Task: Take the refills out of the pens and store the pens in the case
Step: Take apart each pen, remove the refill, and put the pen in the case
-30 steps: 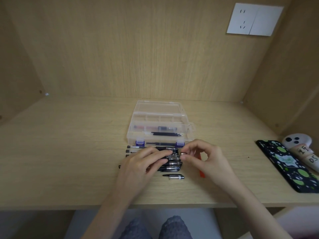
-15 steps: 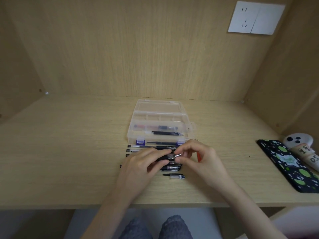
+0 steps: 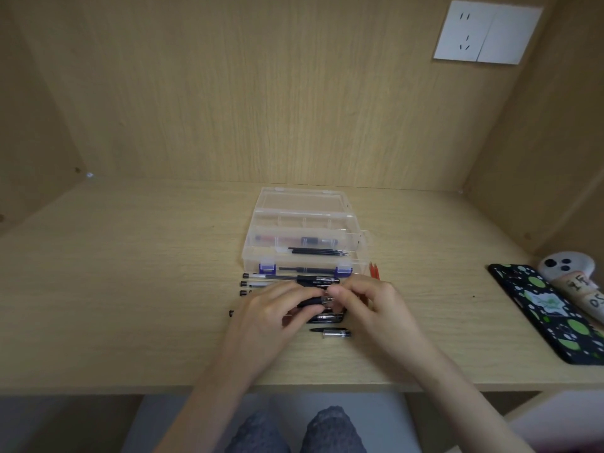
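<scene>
One clear plastic case (image 3: 304, 223); two red refills (image 3: 374, 271) at its right; one black green-spotted phone (image 3: 555, 308); black pens (image 3: 313, 280): count unclear.

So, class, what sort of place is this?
Probably a study desk in a wooden alcove: wood panels on three sides, a wall socket, pens and a phone on the desk.

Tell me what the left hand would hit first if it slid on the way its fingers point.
Likely the right hand. The left hand points rightward along the black pen it grips, and the right fingertips pinch that pen's end, though depth is hard to judge.
</scene>
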A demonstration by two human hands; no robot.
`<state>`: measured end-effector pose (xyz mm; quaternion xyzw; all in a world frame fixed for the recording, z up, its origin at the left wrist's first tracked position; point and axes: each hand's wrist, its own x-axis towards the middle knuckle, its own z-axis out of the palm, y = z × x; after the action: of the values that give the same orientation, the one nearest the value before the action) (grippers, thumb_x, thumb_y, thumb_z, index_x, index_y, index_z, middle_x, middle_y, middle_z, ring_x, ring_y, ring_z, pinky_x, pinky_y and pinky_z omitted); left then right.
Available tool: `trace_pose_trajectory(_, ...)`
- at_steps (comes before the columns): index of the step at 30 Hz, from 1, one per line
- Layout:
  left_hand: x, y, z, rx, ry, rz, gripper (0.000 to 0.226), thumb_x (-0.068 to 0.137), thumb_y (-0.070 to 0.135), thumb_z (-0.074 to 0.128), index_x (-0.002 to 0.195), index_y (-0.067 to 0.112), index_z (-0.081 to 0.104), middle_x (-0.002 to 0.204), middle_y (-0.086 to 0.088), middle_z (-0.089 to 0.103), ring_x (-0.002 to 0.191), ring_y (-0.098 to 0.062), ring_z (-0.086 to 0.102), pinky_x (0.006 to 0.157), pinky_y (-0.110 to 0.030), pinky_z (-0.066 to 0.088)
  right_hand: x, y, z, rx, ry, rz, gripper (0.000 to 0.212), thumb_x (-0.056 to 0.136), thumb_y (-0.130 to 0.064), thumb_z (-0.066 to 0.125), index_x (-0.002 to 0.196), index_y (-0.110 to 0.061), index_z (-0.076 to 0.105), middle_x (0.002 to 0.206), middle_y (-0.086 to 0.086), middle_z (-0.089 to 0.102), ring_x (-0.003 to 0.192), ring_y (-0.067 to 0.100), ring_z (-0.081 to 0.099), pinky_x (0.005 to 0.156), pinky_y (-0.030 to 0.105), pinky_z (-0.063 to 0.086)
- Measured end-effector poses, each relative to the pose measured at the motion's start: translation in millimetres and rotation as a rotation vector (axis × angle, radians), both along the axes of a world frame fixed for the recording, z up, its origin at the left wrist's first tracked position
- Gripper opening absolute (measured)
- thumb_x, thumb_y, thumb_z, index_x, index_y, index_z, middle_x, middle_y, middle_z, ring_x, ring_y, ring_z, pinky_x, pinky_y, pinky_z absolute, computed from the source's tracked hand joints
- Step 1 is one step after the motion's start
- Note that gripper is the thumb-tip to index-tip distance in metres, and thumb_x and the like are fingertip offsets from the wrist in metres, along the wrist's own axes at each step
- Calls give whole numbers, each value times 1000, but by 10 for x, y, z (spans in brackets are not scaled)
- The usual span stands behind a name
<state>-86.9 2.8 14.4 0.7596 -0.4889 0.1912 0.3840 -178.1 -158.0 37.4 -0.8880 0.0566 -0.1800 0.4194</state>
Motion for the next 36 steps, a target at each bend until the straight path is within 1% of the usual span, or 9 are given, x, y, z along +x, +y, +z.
trace_pose_trajectory(2, 1, -2, 5, 0, 6, -3, 27, 87, 41, 55, 99, 24, 71, 87, 14, 68, 79, 1, 59, 70, -18, 47, -7, -17, 13, 22, -3, -4, 55, 84, -67, 41, 79, -18, 66, 78, 2, 66, 75, 15, 60, 73, 36, 48)
trace_pose_trajectory(5, 3, -7, 5, -4, 5, -5, 26, 87, 41, 55, 99, 24, 71, 86, 14, 67, 78, 1, 60, 68, -20, 48, -32, -42, 59, 177, -29, 45, 20, 81, -46, 64, 90, -29, 67, 83, -11, 67, 75, 2, 57, 70, 15, 44)
trace_pose_trajectory(8, 5, -5, 3, -8, 14, -10, 26, 88, 42, 55, 99, 25, 71, 85, 14, 67, 77, -1, 60, 67, -22, 48, -37, -28, 48, 183, -6, 62, 3, 82, -27, 69, 82, -28, 67, 76, -5, 65, 70, 3, 53, 68, 17, 42)
trace_pose_trajectory(12, 7, -2, 6, 4, 14, -9, 27, 87, 41, 55, 100, 24, 71, 87, 14, 67, 78, 2, 59, 68, -19, 48, -20, 9, 51, 147, -23, 0, 28, 86, -46, 50, 67, -28, 61, 63, -14, 61, 61, -2, 52, 62, 13, 37)
trace_pose_trajectory(17, 13, -9, -1, -7, 36, -12, 28, 87, 43, 55, 100, 24, 71, 86, 15, 67, 77, 0, 61, 65, -24, 50, -43, 9, 46, 184, -3, 37, 6, 83, -31, 67, 80, -26, 67, 71, -14, 62, 66, -1, 49, 62, 11, 37)
trace_pose_trajectory(21, 2, -5, 7, 0, 41, -18, 28, 87, 43, 55, 101, 25, 71, 87, 15, 67, 78, 2, 60, 68, -22, 48, -45, 15, 26, 181, 14, 40, 9, 86, -28, 65, 78, -24, 66, 66, -16, 59, 62, -3, 46, 60, 11, 35)
trace_pose_trajectory(27, -2, -3, 14, 7, 25, -29, 26, 86, 41, 55, 99, 25, 71, 86, 14, 68, 78, 2, 60, 69, -21, 48, -42, 16, 23, 163, 16, 78, 10, 90, -26, 60, 82, -24, 66, 75, -13, 63, 68, -3, 51, 65, 11, 37)
trace_pose_trajectory(32, 13, -8, -9, -30, 11, -46, 26, 86, 37, 57, 97, 19, 73, 86, 10, 70, 79, -1, 63, 71, -23, 50, -2, 63, -27, 42, 2, 42, 21, 95, -29, 51, 75, -23, 57, 66, -11, 53, 63, 3, 46, 64, 30, 41)
trace_pose_trajectory(36, 10, -1, -18, -32, 8, -44, 26, 86, 37, 58, 97, 19, 73, 87, 10, 71, 79, 0, 62, 73, -19, 49, 37, 101, -49, -20, -14, 18, 29, 96, -32, 48, 67, -28, 48, 62, -16, 51, 59, 3, 45, 59, 24, 36)
